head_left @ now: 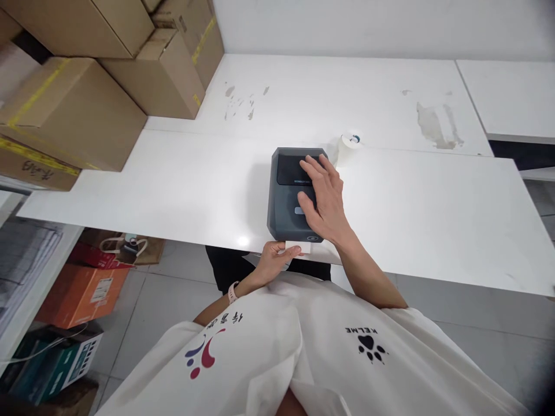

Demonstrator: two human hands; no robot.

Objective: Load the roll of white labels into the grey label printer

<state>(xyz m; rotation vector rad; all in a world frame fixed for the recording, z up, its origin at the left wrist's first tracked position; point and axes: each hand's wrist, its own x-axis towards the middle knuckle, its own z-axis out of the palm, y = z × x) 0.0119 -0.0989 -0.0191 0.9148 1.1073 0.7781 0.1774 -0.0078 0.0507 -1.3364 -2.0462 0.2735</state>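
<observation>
A dark grey label printer (286, 199) sits at the near edge of the white table (182, 185). My right hand (325, 199) lies flat on the printer's lid, fingers stretched out, thumb close to a small light button. At the printer's front slot, my left hand (275, 257) pinches a white paper label (301, 248) that sticks out of it. A watch with a pale strap is on my left wrist. A white roll of labels (349, 145) stands just behind the printer to the right.
Stacked cardboard boxes (99, 75) fill the table's far left. A second white table (507, 95) adjoins at the far right. On the tiled floor at left are an orange box (82, 289), a teal box (52, 361) and a bag.
</observation>
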